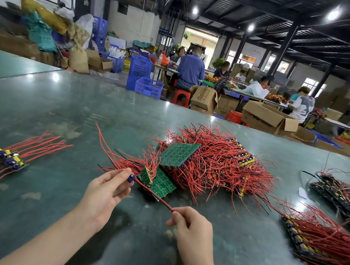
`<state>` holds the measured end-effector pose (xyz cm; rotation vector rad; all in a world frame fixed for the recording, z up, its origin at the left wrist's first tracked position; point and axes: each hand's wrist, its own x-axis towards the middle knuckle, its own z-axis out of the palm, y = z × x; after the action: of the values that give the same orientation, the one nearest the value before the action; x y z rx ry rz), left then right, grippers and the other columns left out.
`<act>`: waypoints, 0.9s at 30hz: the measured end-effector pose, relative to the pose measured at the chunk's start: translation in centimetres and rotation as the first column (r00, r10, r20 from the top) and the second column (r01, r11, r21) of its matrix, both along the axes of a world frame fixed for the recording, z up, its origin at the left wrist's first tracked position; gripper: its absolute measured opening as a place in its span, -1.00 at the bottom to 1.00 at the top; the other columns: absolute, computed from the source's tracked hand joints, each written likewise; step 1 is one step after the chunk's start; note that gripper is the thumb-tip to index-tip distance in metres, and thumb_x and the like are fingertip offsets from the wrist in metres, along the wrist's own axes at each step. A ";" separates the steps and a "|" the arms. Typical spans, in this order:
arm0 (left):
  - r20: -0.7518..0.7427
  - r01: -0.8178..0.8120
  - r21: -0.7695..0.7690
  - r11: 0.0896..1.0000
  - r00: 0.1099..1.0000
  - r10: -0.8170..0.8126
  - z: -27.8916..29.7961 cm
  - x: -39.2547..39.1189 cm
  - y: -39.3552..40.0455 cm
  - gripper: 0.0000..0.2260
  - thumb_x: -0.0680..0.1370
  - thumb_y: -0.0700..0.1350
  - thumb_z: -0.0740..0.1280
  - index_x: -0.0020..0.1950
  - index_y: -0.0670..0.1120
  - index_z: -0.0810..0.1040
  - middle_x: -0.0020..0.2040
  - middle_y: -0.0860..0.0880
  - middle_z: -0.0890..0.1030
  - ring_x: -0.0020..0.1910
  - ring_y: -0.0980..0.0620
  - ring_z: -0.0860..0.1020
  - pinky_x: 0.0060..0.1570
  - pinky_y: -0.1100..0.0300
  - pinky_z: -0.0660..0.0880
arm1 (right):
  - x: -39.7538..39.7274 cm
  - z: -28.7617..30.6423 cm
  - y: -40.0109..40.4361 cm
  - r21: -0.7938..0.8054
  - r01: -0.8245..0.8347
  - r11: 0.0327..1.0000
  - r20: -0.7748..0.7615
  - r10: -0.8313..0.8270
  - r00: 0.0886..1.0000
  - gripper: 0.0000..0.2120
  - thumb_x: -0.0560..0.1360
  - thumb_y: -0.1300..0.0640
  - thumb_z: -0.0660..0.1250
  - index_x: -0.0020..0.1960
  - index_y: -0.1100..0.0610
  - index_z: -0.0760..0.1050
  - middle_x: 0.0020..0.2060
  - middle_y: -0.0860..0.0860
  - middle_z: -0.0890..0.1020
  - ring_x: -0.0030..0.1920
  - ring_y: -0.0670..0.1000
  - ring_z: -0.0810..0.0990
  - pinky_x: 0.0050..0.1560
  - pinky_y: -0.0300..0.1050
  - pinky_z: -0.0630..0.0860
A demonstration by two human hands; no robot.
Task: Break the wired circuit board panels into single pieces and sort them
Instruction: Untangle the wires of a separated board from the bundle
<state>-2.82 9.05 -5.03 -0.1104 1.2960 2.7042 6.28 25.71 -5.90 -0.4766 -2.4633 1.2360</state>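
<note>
Left of frame: a small group of separated single boards (8, 157) lies on the green bench (59, 102), red leads fanned toward upper right and lower left.

Centre, lower: the left hand (105, 192) has its grip pinched, thumb and forefinger closed on a small piece with a blue capacitor (131, 178) at the fingertips. A red wire (154, 196) runs from that piece down and right to the right hand (190, 228), whose grip is likewise pinched on the wire's end, remaining fingers curled. Both hands are held above the bench surface.

Just beyond the hands: a small green board fragment (146, 176) stands tilted on edge against a larger green panel section (163, 185) lying on the bench.

Centre: the main heap of wired panels (217, 162), a dense tangle of red leads, with one green panel (178, 154) propped tilted, solder side up, on its left flank.

Right of frame: a stack of panels (312, 241) at lower right, components along the near edge; a second, darker stack (347, 196) lies behind it, near the right edge
</note>
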 end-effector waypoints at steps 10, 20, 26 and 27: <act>0.051 0.078 0.046 0.996 0.995 -0.081 0.0 0.1 -0.2 -0.95 0.50 -0.21 0.35 -0.14 -0.10 0.59 -0.36 0.01 0.65 -0.43 0.18 0.59 -0.40 0.33 0.52 | 0.6 0.9 0.1 0.053 -0.093 0.994 0.010 0.092 0.996 -0.82 0.40 0.07 0.31 -0.37 -0.08 0.57 -0.37 -0.04 0.64 -0.27 -0.18 0.52 -0.13 -0.16 0.46; 0.103 0.493 0.010 0.870 0.865 -0.491 0.3 1.4 0.3 -0.85 0.31 -0.15 0.42 -0.20 -0.21 0.63 -0.29 -0.12 0.64 -0.40 0.02 0.61 -0.31 0.12 0.63 | 0.7 2.2 -1.3 -0.696 -0.444 0.564 -0.125 0.514 0.849 -0.63 0.44 -0.10 0.25 -0.15 0.19 0.64 -0.36 0.10 0.66 -0.45 -0.04 0.48 -0.40 -0.26 0.35; 0.042 0.541 -0.036 0.840 0.841 -0.539 0.3 2.4 0.8 -0.46 -0.10 -0.01 0.71 -0.25 -0.17 0.64 -0.28 -0.16 0.63 -0.38 -0.02 0.61 -0.36 0.22 0.57 | 0.4 0.9 -2.0 -0.818 -0.416 0.396 -0.190 0.497 0.847 -0.73 0.48 -0.02 0.30 -0.06 0.13 0.68 -0.33 0.05 0.63 -0.46 -0.10 0.45 -0.40 -0.27 0.35; 0.045 0.542 -0.026 0.840 0.840 -0.540 0.2 2.4 0.9 -0.44 -0.13 -0.01 0.71 -0.25 -0.18 0.63 -0.31 -0.15 0.61 -0.42 -0.01 0.58 -0.40 0.22 0.55 | 0.3 0.7 -2.0 -0.828 -0.408 0.383 -0.194 0.487 0.851 -0.74 0.46 0.00 0.30 -0.06 0.13 0.68 -0.34 0.05 0.63 -0.46 -0.10 0.45 -0.40 -0.28 0.35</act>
<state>-0.46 9.90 -4.78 0.1801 1.1499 2.1818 6.60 23.69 -5.20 -0.0221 -1.8757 2.7459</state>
